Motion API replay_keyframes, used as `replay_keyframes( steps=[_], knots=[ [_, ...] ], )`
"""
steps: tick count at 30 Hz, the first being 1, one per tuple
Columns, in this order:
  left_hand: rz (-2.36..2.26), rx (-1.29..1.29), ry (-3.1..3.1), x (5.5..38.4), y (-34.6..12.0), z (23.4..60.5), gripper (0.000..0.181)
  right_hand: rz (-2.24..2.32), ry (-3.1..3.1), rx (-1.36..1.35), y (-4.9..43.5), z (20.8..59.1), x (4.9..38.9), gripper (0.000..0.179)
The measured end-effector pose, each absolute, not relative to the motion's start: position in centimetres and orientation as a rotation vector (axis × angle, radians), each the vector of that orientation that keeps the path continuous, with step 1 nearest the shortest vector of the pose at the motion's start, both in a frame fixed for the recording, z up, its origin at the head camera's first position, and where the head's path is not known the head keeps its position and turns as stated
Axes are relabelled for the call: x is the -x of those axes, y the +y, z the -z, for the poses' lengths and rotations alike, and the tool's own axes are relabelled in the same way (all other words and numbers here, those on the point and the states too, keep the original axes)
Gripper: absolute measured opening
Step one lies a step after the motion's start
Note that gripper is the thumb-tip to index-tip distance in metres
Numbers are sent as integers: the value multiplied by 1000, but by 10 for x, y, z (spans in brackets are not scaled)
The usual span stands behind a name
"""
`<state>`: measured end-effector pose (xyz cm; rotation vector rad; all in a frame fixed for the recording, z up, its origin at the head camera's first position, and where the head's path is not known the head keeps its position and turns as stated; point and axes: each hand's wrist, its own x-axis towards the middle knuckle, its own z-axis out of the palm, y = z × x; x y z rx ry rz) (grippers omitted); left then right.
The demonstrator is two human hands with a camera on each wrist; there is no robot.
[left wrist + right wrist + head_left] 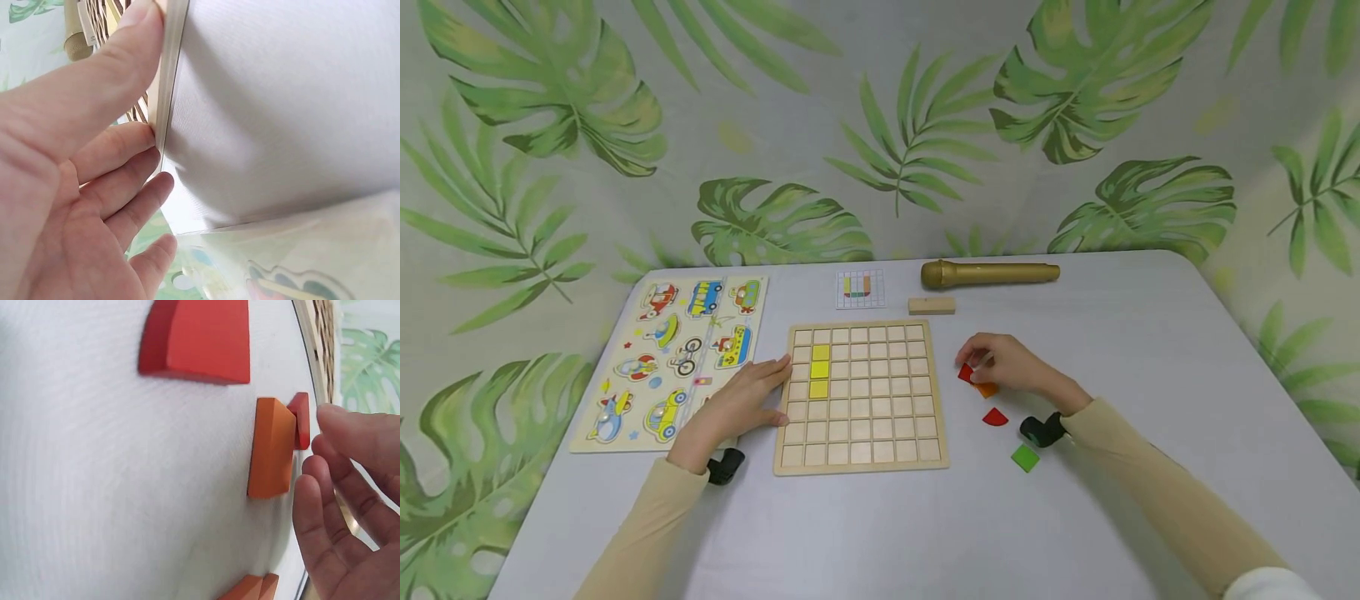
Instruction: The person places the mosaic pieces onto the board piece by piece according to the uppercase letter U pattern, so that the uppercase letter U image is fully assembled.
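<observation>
On the table lies a wooden grid board (850,409) with several yellow squares (819,367) in one column near its left side. My left hand (739,406) touches the board's left edge with fingers extended and thumb apart. My right hand (1003,364) hovers over a red piece (966,372) and an orange piece (987,389). In the right wrist view its loosely bent fingertips are close to the red piece (302,420), and no piece shows between them. Nearer the wrist are a red quarter-circle piece (996,417) and a green square (1026,457).
Left of the board is a vehicle puzzle board (647,333). Behind the grid lie a small pattern card (861,289), a wooden block (931,306) and a gold microphone (992,273). More orange pieces (245,589) show low in the right wrist view.
</observation>
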<state>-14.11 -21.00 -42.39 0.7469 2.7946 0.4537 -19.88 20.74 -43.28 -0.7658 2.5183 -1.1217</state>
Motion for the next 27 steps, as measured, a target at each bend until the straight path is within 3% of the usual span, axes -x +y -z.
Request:
replay_keyframes(
  steps=[14, 27],
  knots=[
    [-450, -728, 2799, 141, -211, 426, 81, 992, 2533, 799, 197, 434, 202, 19],
    [-442, -736, 2811, 140, -208, 422, 80, 1225, 2343, 788, 186, 423, 206, 26]
  ],
)
